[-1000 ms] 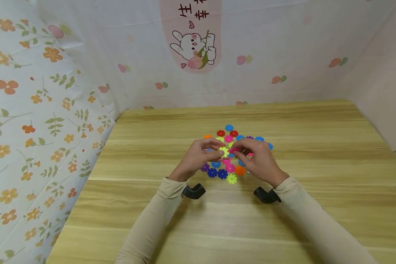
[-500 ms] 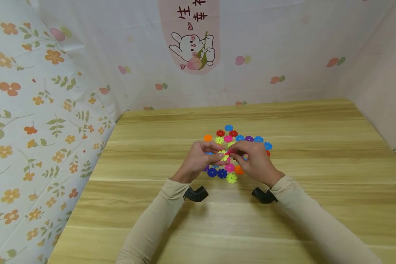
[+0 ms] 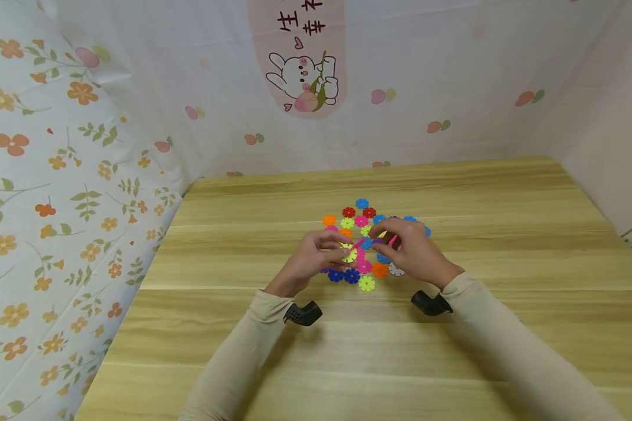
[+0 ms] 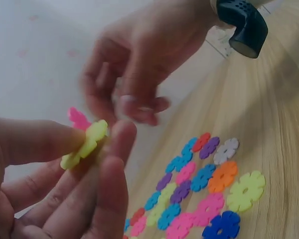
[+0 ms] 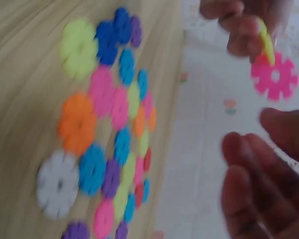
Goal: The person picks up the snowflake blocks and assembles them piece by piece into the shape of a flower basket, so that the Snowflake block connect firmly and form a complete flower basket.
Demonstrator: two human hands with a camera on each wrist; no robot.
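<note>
Left hand (image 3: 312,258) pinches a yellow disc (image 4: 91,141), pink disc (image 5: 284,79) attached.

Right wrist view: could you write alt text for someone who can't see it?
A left hand pinches a yellow-green disc with a pink disc attached; the right hand nearby holds nothing. Colourful notched discs lie on a wooden table.

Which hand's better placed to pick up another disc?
Right, I'd say. The right hand looks empty and hovers near the other discs; the left hand is pinching the yellow disc, with the pink disc at its edge.
</note>
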